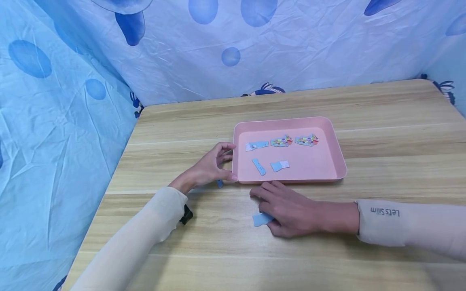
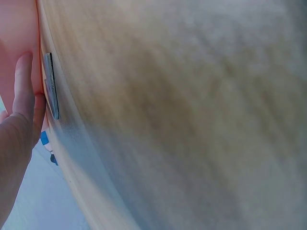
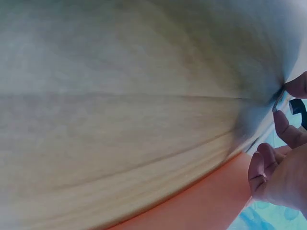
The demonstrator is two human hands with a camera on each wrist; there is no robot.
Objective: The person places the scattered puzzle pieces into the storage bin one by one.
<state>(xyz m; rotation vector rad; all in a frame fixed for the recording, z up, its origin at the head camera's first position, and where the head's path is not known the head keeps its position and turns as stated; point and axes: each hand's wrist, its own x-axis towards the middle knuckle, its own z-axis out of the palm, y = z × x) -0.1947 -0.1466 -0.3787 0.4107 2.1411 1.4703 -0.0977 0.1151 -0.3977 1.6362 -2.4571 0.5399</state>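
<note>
In the head view my left hand (image 1: 209, 167) is at the left side of a pink tray (image 1: 335, 149), thumb and fingers spread and touching its rim. The left wrist view shows its straight thumb (image 2: 24, 79) against the tray wall. Near the tray's front edge my right hand (image 1: 285, 208) pinches a light-blue puzzle piece (image 1: 261, 219) between thumb and index finger, low over the table. That piece is seen almost edge-on in the right wrist view (image 3: 278, 99). A small blue piece (image 1: 220, 183) lies on the table below the left hand, partly covered.
Inside the tray lie a blue-and-white piece (image 1: 257, 145), two multicoloured pieces (image 1: 281, 141), a narrow blue piece (image 1: 259, 166) and another blue-and-white piece (image 1: 279, 165). The wooden table (image 1: 174, 133) meets a blue patterned curtain (image 1: 182, 60). A black object (image 1: 186, 215) shows at the left wrist.
</note>
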